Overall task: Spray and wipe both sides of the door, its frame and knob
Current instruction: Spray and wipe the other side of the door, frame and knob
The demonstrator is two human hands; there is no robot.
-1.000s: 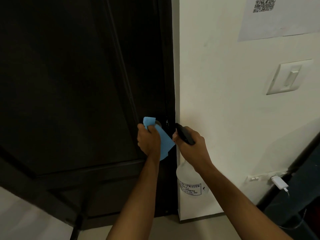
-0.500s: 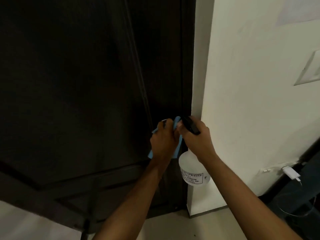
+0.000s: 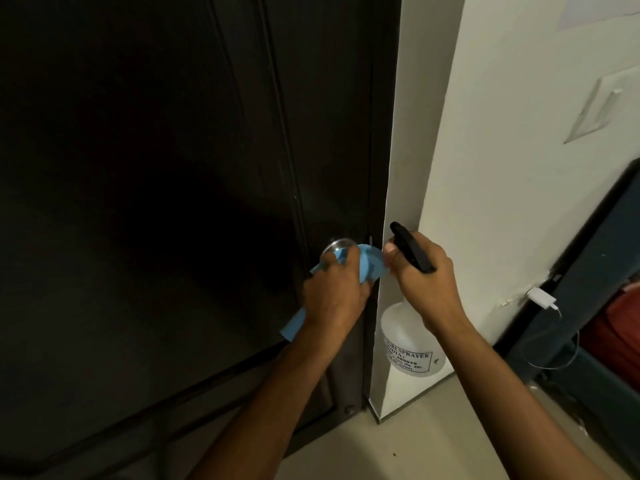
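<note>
Knob (image 3: pixel 337 244) now uncovered; left hand (image 3: pixel 334 296) holds cloth (image 3: pixel 126 263) against it.

The knob (image 3: pixel 337 247), at centre frame, shows only its upper silver rim; the blue cloth (image 3: pixel 126 263) and the left hand (image 3: pixel 334 296) cover the rest. The spray bottle (image 3: pixel 408 344) is partly hidden behind the right hand (image 3: pixel 424 278) (label text only partly legible). The wall switch (image 3: pixel 594 112), at right, is blurred. The paper sheet (image 3: pixel 599 10) is cut off by the top right edge. The door (image 3: pixel 156 202) runs past the left and top edges.
</note>
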